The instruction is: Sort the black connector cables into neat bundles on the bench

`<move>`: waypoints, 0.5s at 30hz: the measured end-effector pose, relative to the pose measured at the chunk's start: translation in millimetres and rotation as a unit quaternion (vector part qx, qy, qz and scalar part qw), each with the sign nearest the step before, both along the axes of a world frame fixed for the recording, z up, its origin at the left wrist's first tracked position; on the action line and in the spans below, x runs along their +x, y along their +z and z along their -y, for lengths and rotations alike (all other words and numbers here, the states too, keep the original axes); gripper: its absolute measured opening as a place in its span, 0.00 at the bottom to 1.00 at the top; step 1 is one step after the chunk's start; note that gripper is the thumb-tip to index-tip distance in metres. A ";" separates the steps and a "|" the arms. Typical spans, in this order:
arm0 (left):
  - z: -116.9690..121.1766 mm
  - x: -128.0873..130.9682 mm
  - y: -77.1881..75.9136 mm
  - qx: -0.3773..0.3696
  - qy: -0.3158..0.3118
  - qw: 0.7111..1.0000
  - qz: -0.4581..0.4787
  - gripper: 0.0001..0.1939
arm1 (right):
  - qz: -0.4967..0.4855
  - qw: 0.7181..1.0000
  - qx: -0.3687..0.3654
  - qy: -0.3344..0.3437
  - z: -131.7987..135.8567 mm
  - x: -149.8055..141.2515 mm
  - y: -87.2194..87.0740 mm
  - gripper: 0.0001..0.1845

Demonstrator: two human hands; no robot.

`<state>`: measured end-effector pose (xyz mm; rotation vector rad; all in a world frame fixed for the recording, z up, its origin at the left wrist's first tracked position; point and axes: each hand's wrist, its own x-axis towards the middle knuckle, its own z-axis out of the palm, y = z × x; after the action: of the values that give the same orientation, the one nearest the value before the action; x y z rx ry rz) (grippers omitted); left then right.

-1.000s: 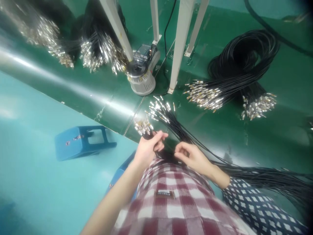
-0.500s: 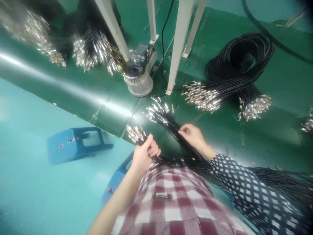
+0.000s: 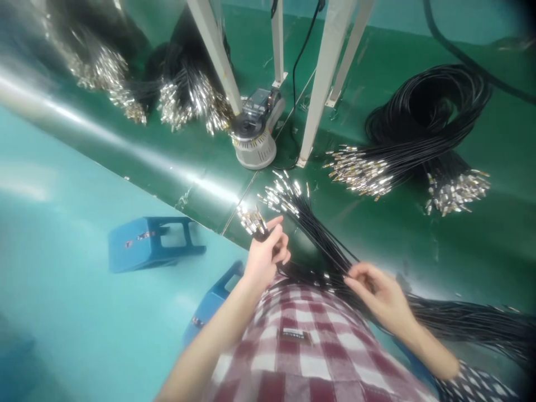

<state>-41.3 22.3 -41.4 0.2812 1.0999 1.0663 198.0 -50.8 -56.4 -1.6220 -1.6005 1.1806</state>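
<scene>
My left hand [image 3: 266, 255] is closed round a small bundle of black cables, whose metal plug ends [image 3: 251, 219] stick out above my fingers at the table's near edge. My right hand [image 3: 382, 296] pinches black cables from a larger loose bundle [image 3: 318, 240] that lies across the green table [image 3: 419, 234]. That bundle's silver plugs [image 3: 283, 193] fan out just right of my left hand. The cables trail off to the lower right [image 3: 469, 321]. My red-and-white checked shirt [image 3: 301, 352] fills the lower middle.
A grey round machine [image 3: 254, 139] stands between white frame legs [image 3: 323, 84]. Coiled black cable bundles with metal plugs lie at the right [image 3: 419, 117] and at the far left [image 3: 184, 95]. Two blue stools [image 3: 146, 243] stand on the teal floor.
My right hand has drawn back along the cable bundle toward my body, from near the plug ends to the table's near edge. My left hand keeps its grip and has shifted slightly up.
</scene>
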 end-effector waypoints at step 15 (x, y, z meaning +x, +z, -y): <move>4.0 9.8 20.0 -0.008 -0.090 0.996 0.002 0.12 | -0.020 0.995 0.082 0.052 27.2 -9.8 10.5 0.04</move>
<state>-31.6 18.2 -21.4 0.3597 1.0575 0.8967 188.2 -78.0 -45.9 -1.4179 -1.7267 1.0965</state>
